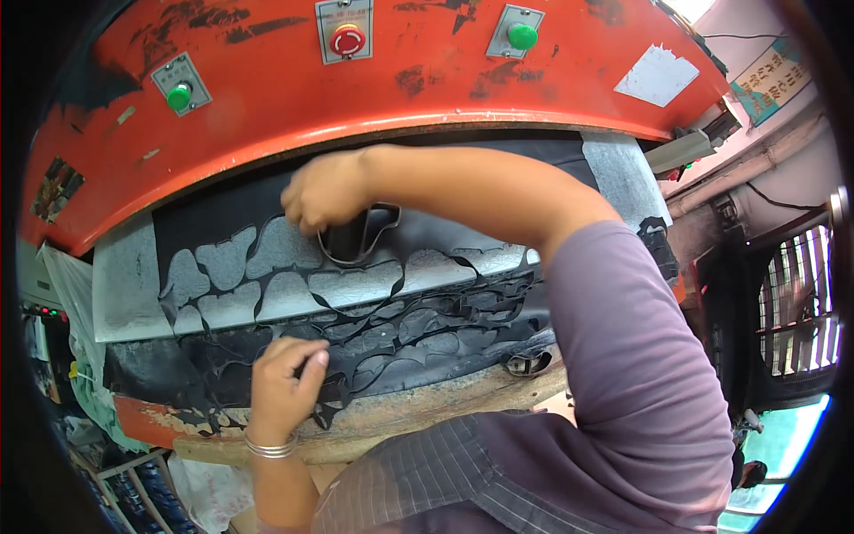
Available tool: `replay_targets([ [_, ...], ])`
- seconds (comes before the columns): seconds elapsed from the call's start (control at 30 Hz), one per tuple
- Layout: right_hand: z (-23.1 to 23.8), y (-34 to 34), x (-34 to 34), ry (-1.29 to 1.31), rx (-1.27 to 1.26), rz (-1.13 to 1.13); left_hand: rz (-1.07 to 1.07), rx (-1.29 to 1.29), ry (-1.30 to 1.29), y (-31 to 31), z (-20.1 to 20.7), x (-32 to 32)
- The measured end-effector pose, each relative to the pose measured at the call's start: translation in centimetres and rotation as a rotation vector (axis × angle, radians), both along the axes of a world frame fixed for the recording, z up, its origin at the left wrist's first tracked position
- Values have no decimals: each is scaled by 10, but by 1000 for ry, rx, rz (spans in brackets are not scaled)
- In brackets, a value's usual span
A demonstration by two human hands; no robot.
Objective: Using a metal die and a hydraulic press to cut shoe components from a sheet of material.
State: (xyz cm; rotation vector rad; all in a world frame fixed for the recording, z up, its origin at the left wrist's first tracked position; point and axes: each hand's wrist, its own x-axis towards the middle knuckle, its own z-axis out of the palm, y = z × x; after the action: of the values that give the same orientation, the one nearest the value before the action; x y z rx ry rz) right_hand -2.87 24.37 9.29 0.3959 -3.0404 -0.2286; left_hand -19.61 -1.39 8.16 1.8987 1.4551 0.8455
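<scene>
My right hand [331,190] reaches far across the bench, its fingers closed at the left edge of a metal cutting die [349,262]. The die stands on a black sheet [213,206] with cut-out shapes in its near part; part of its rim is hidden behind my hand and forearm. Closer to me, my left hand [286,381] hovers at the bench's front edge with curled fingers, beside black sheet offcuts [418,325]. Whatever it may hold is hidden. Pale board shows through the cut-outs.
An orange-red press [427,93] spans the back, bearing a red button [347,39] and two green buttons [522,36]. Another small metal die [527,363] lies at the front right. A wooden edge [463,392] runs along the front. Translucent plastic [76,303] hangs at left.
</scene>
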Motion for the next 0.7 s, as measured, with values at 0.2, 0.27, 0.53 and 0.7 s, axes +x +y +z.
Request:
replay_targets([
  [0.2, 14, -27, 137, 395, -257, -943, -25, 69, -50, 55, -6, 19],
  [0.27, -16, -43, 180, 493, -362, -1113, -48, 49, -84, 81, -31, 39],
  [0.53, -64, -103, 181, 623, -576, -1440, -7, 288, 49, 103, -86, 90],
  [0.7, -62, -125, 184, 688, -696, -1452, 7, 284, 109, 100, -93, 95],
])
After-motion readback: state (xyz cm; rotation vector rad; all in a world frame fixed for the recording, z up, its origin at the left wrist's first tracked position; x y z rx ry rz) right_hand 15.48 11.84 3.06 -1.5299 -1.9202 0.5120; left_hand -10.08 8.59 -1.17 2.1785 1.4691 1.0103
